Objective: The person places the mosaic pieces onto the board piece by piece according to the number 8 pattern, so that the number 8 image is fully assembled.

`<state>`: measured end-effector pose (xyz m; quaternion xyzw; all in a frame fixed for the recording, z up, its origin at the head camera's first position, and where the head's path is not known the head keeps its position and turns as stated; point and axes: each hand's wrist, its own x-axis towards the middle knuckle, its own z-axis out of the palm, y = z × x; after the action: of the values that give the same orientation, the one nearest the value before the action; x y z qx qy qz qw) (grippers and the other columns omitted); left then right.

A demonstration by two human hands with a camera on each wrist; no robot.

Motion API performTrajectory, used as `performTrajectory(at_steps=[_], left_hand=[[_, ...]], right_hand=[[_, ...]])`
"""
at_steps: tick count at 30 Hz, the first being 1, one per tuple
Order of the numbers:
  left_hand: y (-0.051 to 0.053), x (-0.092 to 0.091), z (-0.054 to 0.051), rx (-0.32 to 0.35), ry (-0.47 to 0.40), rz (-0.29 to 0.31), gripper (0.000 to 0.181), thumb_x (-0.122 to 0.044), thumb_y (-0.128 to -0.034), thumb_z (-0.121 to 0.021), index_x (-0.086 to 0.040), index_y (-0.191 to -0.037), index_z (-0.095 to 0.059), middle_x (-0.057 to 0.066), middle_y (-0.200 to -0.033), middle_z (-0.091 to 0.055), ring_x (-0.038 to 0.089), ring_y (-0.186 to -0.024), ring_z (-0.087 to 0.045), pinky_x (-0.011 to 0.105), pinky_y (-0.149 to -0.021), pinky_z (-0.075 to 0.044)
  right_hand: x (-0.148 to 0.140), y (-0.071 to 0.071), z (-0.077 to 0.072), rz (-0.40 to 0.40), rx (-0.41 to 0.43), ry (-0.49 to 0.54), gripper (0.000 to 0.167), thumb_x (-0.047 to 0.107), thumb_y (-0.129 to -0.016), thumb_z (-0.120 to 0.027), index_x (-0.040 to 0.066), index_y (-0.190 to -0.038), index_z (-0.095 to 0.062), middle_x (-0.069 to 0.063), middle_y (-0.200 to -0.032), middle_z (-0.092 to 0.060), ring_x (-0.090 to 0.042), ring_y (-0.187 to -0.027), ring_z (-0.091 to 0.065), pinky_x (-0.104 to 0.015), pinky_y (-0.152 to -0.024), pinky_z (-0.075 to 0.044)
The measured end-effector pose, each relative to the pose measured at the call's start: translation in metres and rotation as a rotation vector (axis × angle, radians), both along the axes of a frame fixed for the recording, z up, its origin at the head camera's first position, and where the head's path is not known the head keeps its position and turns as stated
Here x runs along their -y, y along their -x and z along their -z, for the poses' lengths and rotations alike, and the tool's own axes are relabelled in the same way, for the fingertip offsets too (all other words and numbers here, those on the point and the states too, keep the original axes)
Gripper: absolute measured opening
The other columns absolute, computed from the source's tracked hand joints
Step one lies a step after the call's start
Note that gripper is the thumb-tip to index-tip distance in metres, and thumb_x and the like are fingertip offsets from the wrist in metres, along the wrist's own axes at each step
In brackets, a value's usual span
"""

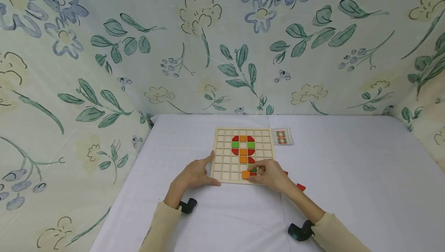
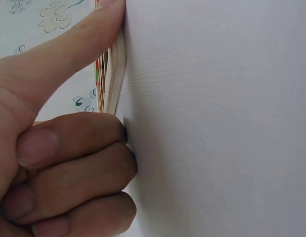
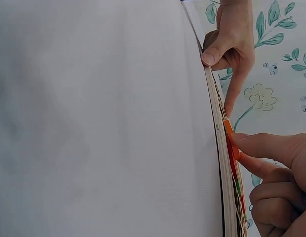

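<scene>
A light wooden grid board (image 1: pixel 222 169) lies on the table with red, orange and green tiles forming a looped pattern. My left hand (image 1: pixel 194 174) braces its near left corner, thumb along the front edge and forefinger against the left side. In the left wrist view, the other fingers (image 2: pixel 78 173) are folded beside the board. Over the board's near row, my right hand (image 1: pixel 272 174) pinches an orange square tile (image 1: pixel 246 174) between thumb and forefinger. That tile (image 3: pixel 231 137) is at the board's surface in the right wrist view; whether it is fully seated I cannot tell.
A small pattern card (image 1: pixel 282 136) lies beyond the board's right edge, printed with coloured shapes on a grid. Loose red tiles (image 1: pixel 301 187) lie to the right of the board, one partly behind my right hand. A white cloth (image 1: pixel 347 159) covers the table, with a floral curtain behind.
</scene>
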<state>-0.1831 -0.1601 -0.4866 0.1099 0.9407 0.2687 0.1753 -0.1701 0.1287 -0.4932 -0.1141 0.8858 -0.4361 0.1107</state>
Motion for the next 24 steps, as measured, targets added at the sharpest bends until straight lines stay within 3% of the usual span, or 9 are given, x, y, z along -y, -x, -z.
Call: performTrajectory(at_steps=[14, 24], left_hand=[[0.0002, -0.0008, -0.0007, 0.002, 0.003, 0.005, 0.119, -0.045, -0.0721, -0.093, -0.016, -0.165, -0.025, 0.001, -0.071, -0.047, 0.014, -0.064, -0.041, 0.029, -0.059, -0.034], [0.0008, -0.0005, -0.0009, 0.009, 0.000, 0.004, 0.119, -0.046, -0.0724, -0.093, -0.017, -0.165, -0.025, 0.001, -0.072, -0.048, 0.014, -0.064, -0.042, 0.029, -0.059, -0.034]], right_hand=[[0.0023, -0.0005, -0.0004, -0.031, -0.023, 0.026, 0.020, 0.012, -0.081, -0.089, 0.007, -0.098, -0.080, 0.004, -0.056, -0.031, -0.010, -0.051, -0.029, -0.022, -0.052, -0.025], [0.0080, -0.0004, 0.0001, 0.005, 0.005, 0.009, 0.022, 0.012, -0.078, -0.090, 0.011, -0.099, -0.082, 0.004, -0.055, -0.035, -0.012, -0.051, -0.031, -0.021, -0.050, -0.022]])
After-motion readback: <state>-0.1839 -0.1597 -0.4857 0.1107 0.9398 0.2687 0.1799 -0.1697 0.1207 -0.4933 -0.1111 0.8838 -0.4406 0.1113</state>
